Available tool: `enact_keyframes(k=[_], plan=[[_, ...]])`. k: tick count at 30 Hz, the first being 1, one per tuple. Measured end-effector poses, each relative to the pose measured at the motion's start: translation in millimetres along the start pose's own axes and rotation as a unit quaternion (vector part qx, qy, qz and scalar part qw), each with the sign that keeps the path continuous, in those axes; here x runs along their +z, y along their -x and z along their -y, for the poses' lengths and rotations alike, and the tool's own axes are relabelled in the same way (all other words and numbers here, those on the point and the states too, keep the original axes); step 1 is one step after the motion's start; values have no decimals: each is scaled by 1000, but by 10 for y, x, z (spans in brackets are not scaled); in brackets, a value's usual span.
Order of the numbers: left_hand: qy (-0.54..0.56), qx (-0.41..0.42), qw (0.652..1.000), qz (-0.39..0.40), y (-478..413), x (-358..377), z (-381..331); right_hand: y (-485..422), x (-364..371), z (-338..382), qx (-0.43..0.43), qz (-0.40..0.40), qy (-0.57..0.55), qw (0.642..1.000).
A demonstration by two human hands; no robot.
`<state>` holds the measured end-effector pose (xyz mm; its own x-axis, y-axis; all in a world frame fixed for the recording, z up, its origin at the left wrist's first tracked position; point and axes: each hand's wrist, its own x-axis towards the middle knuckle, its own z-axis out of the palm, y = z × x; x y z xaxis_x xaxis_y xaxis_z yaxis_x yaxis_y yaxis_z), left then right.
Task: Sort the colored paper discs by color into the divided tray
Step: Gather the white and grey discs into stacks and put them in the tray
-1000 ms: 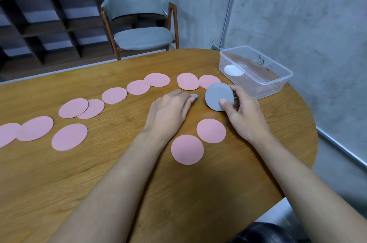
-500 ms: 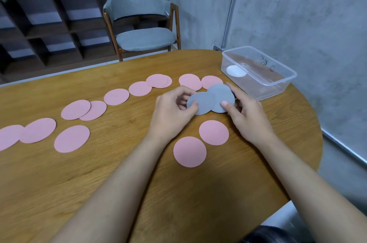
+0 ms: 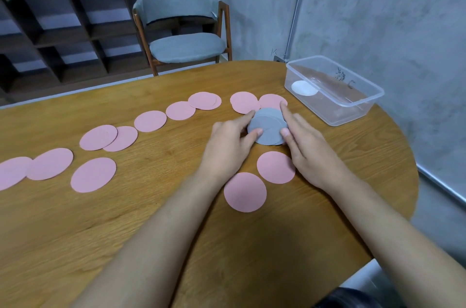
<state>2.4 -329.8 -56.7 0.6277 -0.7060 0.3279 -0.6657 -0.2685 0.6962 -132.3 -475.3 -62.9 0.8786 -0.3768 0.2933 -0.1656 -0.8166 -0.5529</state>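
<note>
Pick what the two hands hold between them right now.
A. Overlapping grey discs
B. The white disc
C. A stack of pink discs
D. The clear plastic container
A: the left hand and the right hand each pinch an edge of the overlapping grey discs with thumb and fingers.

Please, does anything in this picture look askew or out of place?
Nothing is damaged. The grey discs, held between the left hand and right hand, are stacked unevenly, their edges offset. Several pink discs on the table overlap instead of lying apart. In the tub only a white disc shows.
</note>
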Motion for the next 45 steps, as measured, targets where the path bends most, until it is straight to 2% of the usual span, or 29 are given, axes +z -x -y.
enact_keyframes(k=[5, 10, 14, 19, 22, 28, 37, 45], plan=[[-43, 28, 998, -20, 31, 109, -82, 0, 33, 1, 4, 14, 35, 999], [37, 43, 998, -39, 39, 63, -110, 23, -15, 27, -2, -51, 14, 999], [29, 56, 997, -46, 41, 56, -107, 23, -16, 30, 2, -34, 9, 999], [39, 42, 998, -41, 64, 42, -99, 25, -4, 21, 0, -39, 14, 999], [92, 29, 995, -41, 80, 23, -90, 31, -30, 2, -17, -70, 2, 997], [172, -12, 984, -41, 183, -206, -43, 77, -132, 147, -8, -63, -83, 995], [124, -53, 990, -30, 810, -1208, 72, 144, 1, 1009, -37, 19, -134, 990], [104, -89, 986, -91, 1697, -2177, 277, 181, 505, 2090, -102, 70, -188, 974]])
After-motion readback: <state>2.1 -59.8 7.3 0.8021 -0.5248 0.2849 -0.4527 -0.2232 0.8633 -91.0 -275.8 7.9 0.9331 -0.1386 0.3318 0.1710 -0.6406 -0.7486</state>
